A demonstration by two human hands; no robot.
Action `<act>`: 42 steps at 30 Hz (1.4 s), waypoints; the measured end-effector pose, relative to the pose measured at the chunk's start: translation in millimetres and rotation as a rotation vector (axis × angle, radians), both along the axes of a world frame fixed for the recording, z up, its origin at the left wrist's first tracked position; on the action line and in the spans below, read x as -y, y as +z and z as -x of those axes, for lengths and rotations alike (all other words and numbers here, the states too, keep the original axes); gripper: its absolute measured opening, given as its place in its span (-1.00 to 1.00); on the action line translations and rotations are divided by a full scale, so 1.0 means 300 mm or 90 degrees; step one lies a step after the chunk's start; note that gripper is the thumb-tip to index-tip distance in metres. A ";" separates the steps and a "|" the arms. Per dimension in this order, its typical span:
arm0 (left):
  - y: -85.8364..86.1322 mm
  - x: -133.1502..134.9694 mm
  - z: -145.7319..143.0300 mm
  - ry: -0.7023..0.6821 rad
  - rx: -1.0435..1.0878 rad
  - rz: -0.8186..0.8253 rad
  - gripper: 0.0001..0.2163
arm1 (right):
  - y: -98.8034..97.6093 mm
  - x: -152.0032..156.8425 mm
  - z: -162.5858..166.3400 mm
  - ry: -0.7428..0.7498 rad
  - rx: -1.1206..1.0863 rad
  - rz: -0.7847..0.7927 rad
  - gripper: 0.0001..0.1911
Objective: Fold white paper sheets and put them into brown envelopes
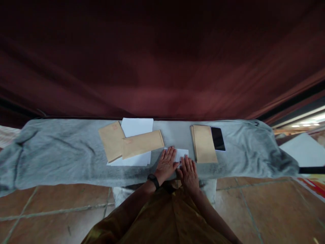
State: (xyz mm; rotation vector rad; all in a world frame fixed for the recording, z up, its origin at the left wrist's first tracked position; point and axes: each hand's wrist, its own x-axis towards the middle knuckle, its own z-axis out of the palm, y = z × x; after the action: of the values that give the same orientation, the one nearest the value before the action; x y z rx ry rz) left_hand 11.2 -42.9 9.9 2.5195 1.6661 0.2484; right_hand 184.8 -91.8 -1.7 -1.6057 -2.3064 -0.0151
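My left hand (167,162) lies flat, fingers stretched out, on a small folded white paper (183,153) on the grey cloth (63,156) that covers the table. Beside it my right hand (189,171) also rests flat with fingers extended, touching the paper's near edge. A black band sits on my left wrist. To the left of my hands two tan envelopes (142,144) lie over white sheets (137,127). A stack of tan envelopes (204,143) lies to the right of the hands.
A black phone (217,138) lies right of the envelope stack. A dark red curtain (162,67) hangs behind the table. Brown floor tiles (50,206) run below the table's front edge. A white sheet (302,149) shows at the far right.
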 end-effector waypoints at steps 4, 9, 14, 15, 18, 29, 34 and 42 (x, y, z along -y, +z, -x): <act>0.010 0.002 0.002 0.006 -0.002 -0.010 -0.37 | 0.010 0.062 -0.025 0.018 0.010 0.009 -0.35; 0.017 0.031 0.021 0.039 -0.006 -0.023 -0.37 | 0.020 0.117 -0.053 0.022 0.016 0.024 -0.34; 0.020 0.075 0.044 0.105 -0.001 -0.034 -0.34 | 0.028 0.119 -0.059 -0.013 -0.010 0.039 -0.38; 0.021 0.080 0.042 0.111 -0.001 -0.037 -0.35 | 0.030 0.108 -0.055 -0.021 -0.023 0.041 -0.39; 0.020 0.082 0.015 0.099 0.003 -0.041 -0.39 | 0.039 0.046 -0.031 -0.011 -0.064 0.053 -0.44; -0.018 0.046 -0.025 0.105 0.006 -0.052 -0.33 | 0.019 -0.126 0.059 -0.023 -0.030 0.024 -0.35; -0.013 0.051 0.013 0.145 0.015 -0.075 -0.37 | -0.004 -0.124 0.059 -0.082 -0.014 -0.030 -0.30; -0.006 0.062 0.026 0.177 0.004 -0.080 -0.40 | -0.020 -0.129 0.071 -0.103 -0.039 -0.069 -0.23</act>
State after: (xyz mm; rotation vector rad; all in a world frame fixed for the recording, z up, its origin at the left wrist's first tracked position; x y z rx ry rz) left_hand 3.3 -61.3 8.1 2.3595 2.0572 0.3968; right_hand 163.6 -53.1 -7.7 -1.7075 -2.0887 -0.1252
